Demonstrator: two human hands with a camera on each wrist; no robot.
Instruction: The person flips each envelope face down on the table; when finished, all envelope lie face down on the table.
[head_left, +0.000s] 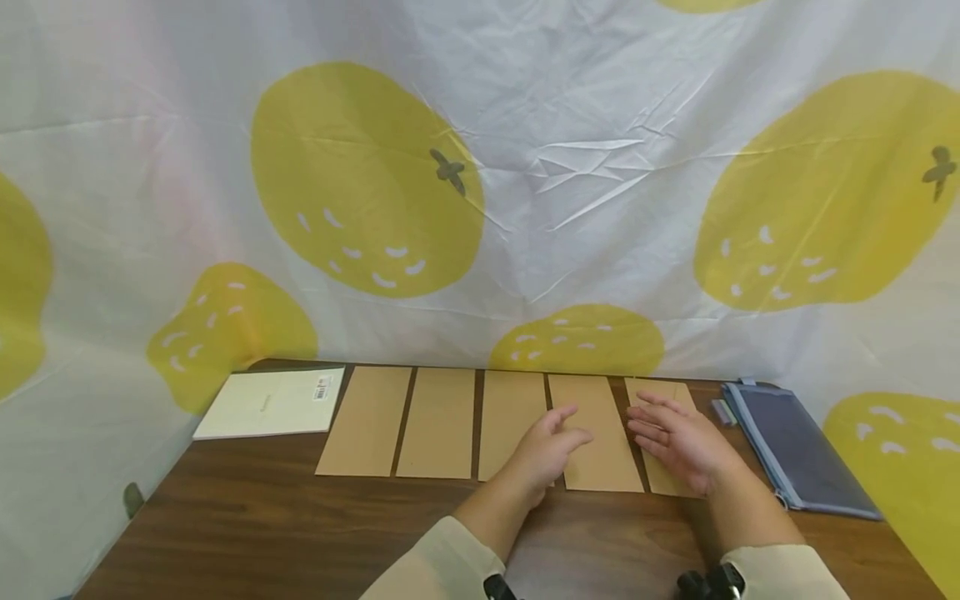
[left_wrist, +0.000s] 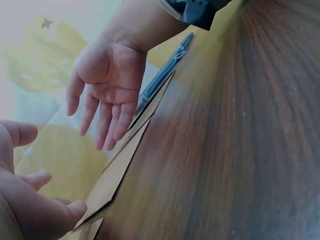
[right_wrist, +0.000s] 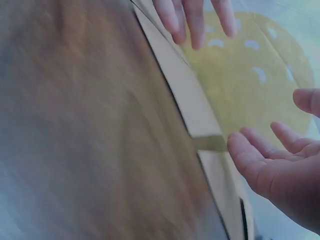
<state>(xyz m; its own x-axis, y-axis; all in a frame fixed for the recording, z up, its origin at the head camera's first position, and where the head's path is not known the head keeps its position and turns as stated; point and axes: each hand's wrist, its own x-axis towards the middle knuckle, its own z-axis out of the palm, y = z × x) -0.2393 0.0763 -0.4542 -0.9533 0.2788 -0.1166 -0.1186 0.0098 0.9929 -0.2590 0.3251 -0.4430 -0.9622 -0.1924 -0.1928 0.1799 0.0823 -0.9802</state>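
Several flat brown cardboard rectangles lie side by side in a row on the table. My left hand point(head_left: 543, 454) is over the gap between the middle cardboard piece point(head_left: 510, 417) and the one to its right point(head_left: 603, 467), fingers spread and holding nothing. Over the rightmost cardboard piece point(head_left: 662, 480) is my right hand point(head_left: 686, 442), palm facing the left hand and partly hiding that piece. In the left wrist view the right hand point(left_wrist: 112, 85) has loosely extended fingers with nothing in them. The right wrist view shows the two hands apart above the cardboard edges.
A white notebook point(head_left: 262, 408) with a barcode label lies at the left end of the row. At the right are a blue zip pouch point(head_left: 802, 450) and small pale tabs point(head_left: 723, 412). A lemon-patterned curtain point(head_left: 585, 192) hangs behind the brown wooden table point(head_left: 300, 533).
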